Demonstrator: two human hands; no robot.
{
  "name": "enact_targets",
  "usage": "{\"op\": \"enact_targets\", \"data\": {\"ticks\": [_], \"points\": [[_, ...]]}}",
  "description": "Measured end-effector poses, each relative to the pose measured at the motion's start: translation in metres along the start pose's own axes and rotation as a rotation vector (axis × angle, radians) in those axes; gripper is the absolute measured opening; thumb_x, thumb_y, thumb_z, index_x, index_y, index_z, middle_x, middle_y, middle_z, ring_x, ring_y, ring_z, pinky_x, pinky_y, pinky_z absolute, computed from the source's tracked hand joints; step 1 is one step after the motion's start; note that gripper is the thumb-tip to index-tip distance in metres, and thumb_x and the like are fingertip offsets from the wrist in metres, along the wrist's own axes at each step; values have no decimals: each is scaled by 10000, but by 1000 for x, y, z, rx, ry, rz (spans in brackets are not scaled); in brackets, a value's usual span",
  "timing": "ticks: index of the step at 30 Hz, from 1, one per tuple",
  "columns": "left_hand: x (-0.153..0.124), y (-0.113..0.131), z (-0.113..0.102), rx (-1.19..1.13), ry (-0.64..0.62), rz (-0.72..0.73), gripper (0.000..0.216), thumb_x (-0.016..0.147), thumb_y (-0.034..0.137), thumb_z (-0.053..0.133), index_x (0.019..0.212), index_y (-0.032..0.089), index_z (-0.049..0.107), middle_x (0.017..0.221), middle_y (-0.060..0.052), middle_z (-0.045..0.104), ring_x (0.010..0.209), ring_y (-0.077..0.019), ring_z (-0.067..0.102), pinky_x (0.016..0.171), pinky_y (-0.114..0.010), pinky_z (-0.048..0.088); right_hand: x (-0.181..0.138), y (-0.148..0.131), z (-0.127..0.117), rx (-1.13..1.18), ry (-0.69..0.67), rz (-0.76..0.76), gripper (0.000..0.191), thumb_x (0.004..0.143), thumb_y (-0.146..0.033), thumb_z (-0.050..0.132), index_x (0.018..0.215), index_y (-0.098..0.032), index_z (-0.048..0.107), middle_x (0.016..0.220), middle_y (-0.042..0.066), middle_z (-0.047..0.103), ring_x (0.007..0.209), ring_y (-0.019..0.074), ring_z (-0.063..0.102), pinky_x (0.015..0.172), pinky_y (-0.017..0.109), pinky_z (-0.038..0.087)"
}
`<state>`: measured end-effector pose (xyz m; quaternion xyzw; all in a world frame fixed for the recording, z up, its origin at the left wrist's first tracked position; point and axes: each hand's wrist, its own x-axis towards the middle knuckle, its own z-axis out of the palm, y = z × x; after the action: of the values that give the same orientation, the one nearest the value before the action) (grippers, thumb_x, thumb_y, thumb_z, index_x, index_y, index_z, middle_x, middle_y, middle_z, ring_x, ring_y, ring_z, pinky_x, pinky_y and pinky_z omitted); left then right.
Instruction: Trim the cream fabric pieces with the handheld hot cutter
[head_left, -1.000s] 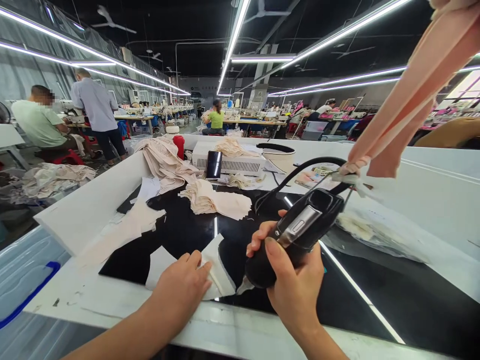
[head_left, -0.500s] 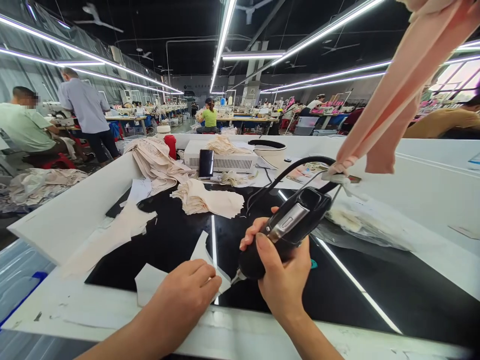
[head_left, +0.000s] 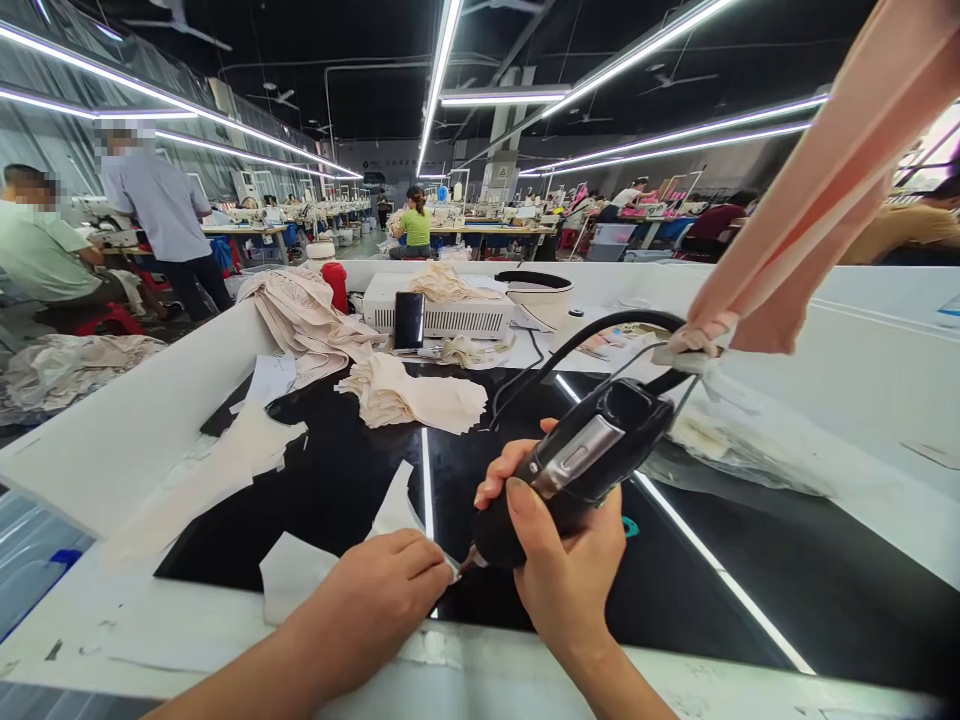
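Observation:
My right hand [head_left: 564, 560] is closed round a black corded hand tool [head_left: 577, 465] with a silver plate, its tip pointing down-left at the black tabletop [head_left: 360, 480]. My left hand [head_left: 379, 600] lies on a pale fabric piece [head_left: 300, 570] near the table's front edge, fingers curled and pressing the cloth beside the tool's tip. A black cable [head_left: 592, 335] loops from the tool's back, and a pink cloth strip [head_left: 810, 210] hangs down to it from the upper right.
A stack of cream fabric pieces [head_left: 409, 395] lies mid-table, more cloth [head_left: 300, 310] drapes over the left wall. A white box unit [head_left: 450, 315] with a phone [head_left: 409, 320] against it stands behind, beside a bowl [head_left: 536, 290]. A plastic bag [head_left: 742, 440] lies right. People work at distant tables.
The tool's tip and my left hand have come closer together over the fabric piece. The view has shifted slightly; the hands sit a little lower on the table.

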<state>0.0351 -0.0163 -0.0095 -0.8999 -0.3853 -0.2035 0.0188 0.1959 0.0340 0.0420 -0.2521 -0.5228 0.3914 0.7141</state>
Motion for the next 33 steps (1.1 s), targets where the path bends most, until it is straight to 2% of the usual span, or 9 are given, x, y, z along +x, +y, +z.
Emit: {"op": "enact_targets", "data": {"ticks": [8,13,17,23,33], "points": [[-7,2,0,-16,85,-10,226,1038,67,466,1200,120,614,1056,-79,700,980,-203,689,905,-327,609,-4,-3,0,20,2,16,311,865,-227,756,1118,-304,593,861,-25,664,617,129,637,546,264,561],[-16,9,7,5,170,9,239,1057,92,423,1188,111,621,1063,-101,703,996,-208,687,912,-331,614,-9,-9,1,25,-2,27,390,865,-249,766,1199,-297,569,838,-18,658,604,139,632,529,270,565],[-25,8,14,-34,160,2,240,1037,82,468,1229,119,609,1129,-109,689,1071,-226,670,961,-353,600,-12,-15,3,41,-4,27,370,873,-304,781,1179,-290,573,811,-23,651,582,142,632,510,272,574],[-29,4,13,10,160,-20,259,995,87,543,1227,167,625,1189,-138,656,1096,-280,665,956,-462,609,-12,-16,2,52,-14,42,373,880,-334,791,1190,-295,588,835,-15,655,604,131,640,534,255,581],[-31,7,12,17,173,-31,331,938,61,563,1240,181,625,1180,-145,628,1098,-290,657,953,-489,609,-6,-7,4,71,-9,32,343,882,-300,775,1180,-313,606,860,-24,657,633,126,628,573,267,567]]}}
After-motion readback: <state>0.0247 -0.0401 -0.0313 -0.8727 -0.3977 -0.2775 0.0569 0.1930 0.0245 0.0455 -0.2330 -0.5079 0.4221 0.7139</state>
